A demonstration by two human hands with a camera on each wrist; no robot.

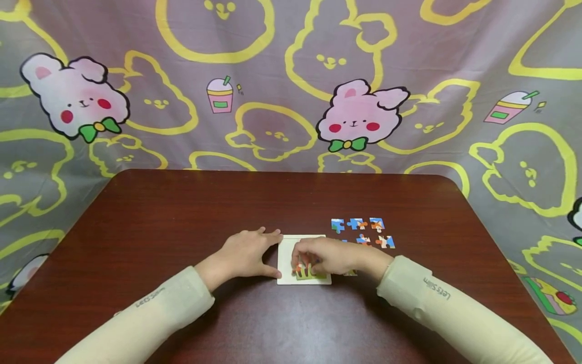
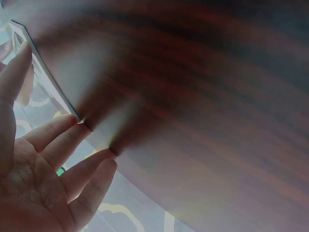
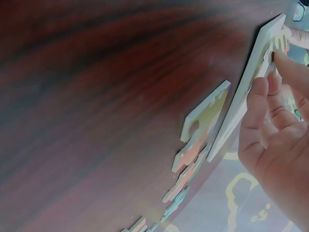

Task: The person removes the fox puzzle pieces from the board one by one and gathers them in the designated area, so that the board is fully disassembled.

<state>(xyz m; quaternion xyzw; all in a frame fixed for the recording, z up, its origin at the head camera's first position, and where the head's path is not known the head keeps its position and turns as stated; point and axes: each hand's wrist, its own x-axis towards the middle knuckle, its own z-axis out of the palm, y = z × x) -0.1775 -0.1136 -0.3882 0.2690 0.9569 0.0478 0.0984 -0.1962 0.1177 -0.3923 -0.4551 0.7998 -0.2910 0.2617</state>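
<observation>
Head view first, and we see a square white puzzle tray (image 1: pixel 285 253) lying flat on the dark reddish-brown wooden tabletop (image 1: pixel 182 217), right at the middle near the front edge. Our left hand (image 1: pixel 245 254) rests flat beside the tray's left edge, fingers straight and relaxed, thumb touching the lower left corner; the left wrist view shows those fingertips (image 2: pixel 79 123) meeting the tray's corner (image 2: pixel 48 82). Our right hand (image 1: pixel 325 254) sits over the tray, fingers curled down onto a green and orange puzzle piece (image 1: pixel 305 273) at the tray's bottom edge, pressing and pinching it in place. From the right wrist view, the fingertips (image 3: pixel 279 58) are on that piece at the tray's rim (image 3: pixel 241 96), with one loose piece (image 3: pixel 205 121) lying just beside the tray. Five more blue and orange loose jigsaw pieces (image 1: pixel 364 231) lie in a cluster behind and to the right, well apart from the left hand.
</observation>
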